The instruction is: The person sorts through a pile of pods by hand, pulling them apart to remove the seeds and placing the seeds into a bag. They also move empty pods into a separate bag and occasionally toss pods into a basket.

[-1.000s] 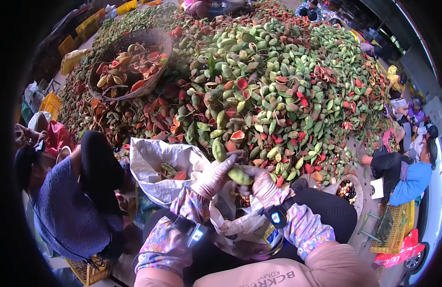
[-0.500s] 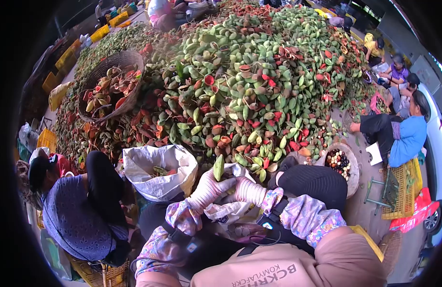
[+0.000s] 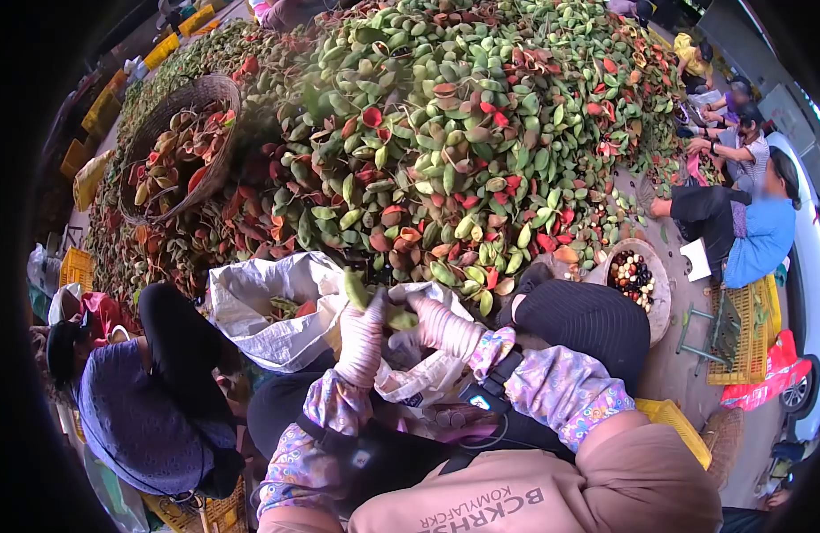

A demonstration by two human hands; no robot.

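My left hand (image 3: 363, 333), wrapped in pale cloth, is closed around a green seed pod (image 3: 354, 289) whose tip stands up above the fingers. Close beside it, my right hand (image 3: 438, 326), wrapped the same way, has its fingers bent around another green pod piece (image 3: 399, 317) lying between the two hands. Just below them, a crumpled white sack (image 3: 423, 382) gapes in my lap. To the left stands a bigger white woven sack (image 3: 250, 306) with pod pieces inside.
A large heap of green and red pods (image 3: 463, 160) fills the area ahead, with a wicker basket (image 3: 223, 164) of husks on it. At right stands a round basin (image 3: 660, 311) holding dark and pale seeds. People sit close on both sides; a yellow crate (image 3: 743, 342) stands right.
My left hand has moved left and up, tilting the pod leftward. The hands have drawn slightly apart, and a green piece now shows between them. The view has shifted a little.
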